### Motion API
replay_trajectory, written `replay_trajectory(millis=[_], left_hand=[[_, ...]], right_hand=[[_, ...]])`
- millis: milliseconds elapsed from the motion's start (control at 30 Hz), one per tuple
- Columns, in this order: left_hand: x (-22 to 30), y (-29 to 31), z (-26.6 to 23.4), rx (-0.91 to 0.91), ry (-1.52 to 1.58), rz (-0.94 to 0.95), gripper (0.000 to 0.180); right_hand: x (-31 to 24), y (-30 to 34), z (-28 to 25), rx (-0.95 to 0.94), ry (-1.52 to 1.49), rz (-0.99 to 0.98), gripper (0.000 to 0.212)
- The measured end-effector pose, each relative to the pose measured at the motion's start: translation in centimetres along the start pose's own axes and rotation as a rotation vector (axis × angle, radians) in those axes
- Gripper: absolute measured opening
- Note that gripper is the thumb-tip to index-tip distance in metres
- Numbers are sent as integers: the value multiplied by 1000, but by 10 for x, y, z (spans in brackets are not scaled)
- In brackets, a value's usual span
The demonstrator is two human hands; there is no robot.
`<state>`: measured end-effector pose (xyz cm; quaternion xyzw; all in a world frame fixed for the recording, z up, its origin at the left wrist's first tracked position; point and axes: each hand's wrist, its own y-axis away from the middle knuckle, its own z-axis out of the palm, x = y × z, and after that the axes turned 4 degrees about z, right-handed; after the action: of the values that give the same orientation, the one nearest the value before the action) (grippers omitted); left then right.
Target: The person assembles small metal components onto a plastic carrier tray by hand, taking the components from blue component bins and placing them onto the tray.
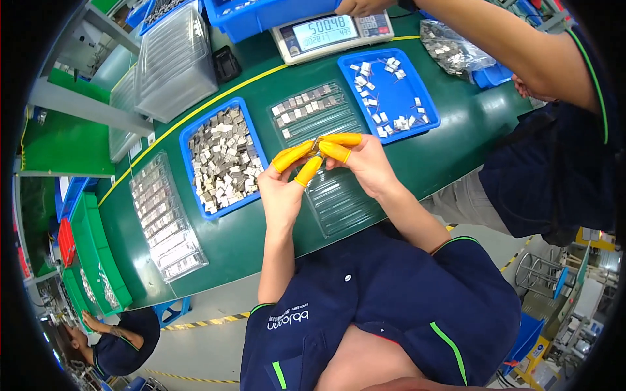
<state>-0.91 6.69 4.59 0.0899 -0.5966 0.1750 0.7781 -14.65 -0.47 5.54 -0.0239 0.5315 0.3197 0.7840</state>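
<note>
My left hand (282, 194) and my right hand (370, 166) meet over the table, with yellow finger cots on several fingers. Between their pinched fingertips is a small metallic connector-like part (317, 146), mostly hidden by the fingers. Beneath them lies a clear grooved plastic tray (339, 202); small silvery parts (303, 107) fill some slots in its far rows. Left of my hands, a blue bin (256, 135) is heaped with small metal parts (225, 163). To the right, another blue bin (394, 98) holds scattered white-and-silver pieces (403, 122).
A filled clear tray (160, 212) lies far left, near stacked clear trays (173, 65). A digital scale (329, 39) stands at the back under a blue bin (251, 21). At right, a co-worker's arm (515, 36) reaches over a bag of parts (450, 49).
</note>
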Motion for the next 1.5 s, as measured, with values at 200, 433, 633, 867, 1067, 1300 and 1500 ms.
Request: replay_trajectory(millis=[200,433,633,867,1067,1300,1500], left_hand=[[-1,1,-9,59,-54,-34,22],[-10,3,-6,83,-88,-166,26],[-14,3,-4,92,-26,-143,26],[-10,3,-4,21,33,-136,23],[-12,5,-8,46,-22,-52,20],[-11,8,-5,-9,-111,-123,21],[-8,9,-9,-29,-145,-84,20]], right_hand=[[0,0,5,2,340,-173,18],[5,3,10,187,996,-819,19],[-2,-1,2,82,1013,-862,17],[-2,2,-1,35,918,-755,19],[-7,3,-8,-3,919,-753,22],[-9,11,-6,26,361,-130,23],[-9,10,-6,-3,428,-208,23]])
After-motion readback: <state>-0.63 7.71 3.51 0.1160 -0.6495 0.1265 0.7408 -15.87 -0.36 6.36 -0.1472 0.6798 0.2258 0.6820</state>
